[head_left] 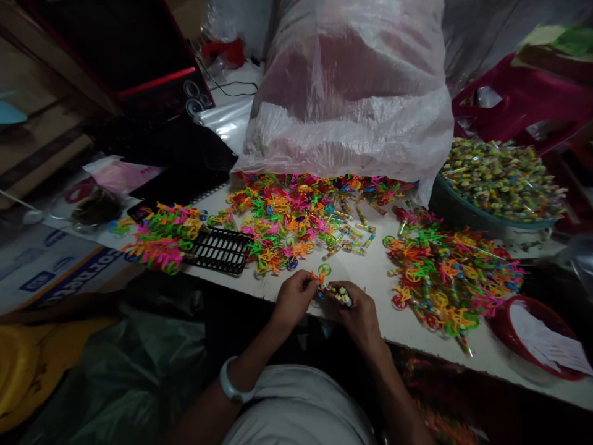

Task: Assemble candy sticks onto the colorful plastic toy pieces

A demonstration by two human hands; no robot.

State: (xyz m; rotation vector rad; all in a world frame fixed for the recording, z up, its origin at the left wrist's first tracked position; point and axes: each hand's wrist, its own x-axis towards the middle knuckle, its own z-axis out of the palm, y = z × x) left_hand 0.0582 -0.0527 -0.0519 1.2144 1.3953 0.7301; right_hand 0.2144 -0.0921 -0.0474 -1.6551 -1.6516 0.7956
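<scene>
dim clutter rings a white surface (370, 278) that runs from nine o'clock to four o'clock across the view. at twelve o'clock a big clear plastic sack (347, 93) slumps over it. a loose heap of bright plastic toy pieces (287, 216) lies just below the sack, and a second heap (445, 272) lies at three o'clock. a black slotted tray (220, 250) sits at nine o'clock, a bundle of neon pieces (162, 238) resting on its far end. a green basin of small wrapped tubes (500, 179) stands at two o'clock, and a red bowl (537, 337) with paper in it at four o'clock.

at the near edge, about six o'clock, the left hand (291, 300) is closed, pinching a small orange and green toy piece (322, 274) at its fingertips. the right hand (359, 312) is closed around a small wrapped tube (340, 295), touching the toy piece. both hands meet just over the edge of the surface. a white band (230, 386) circles the left wrist.
</scene>
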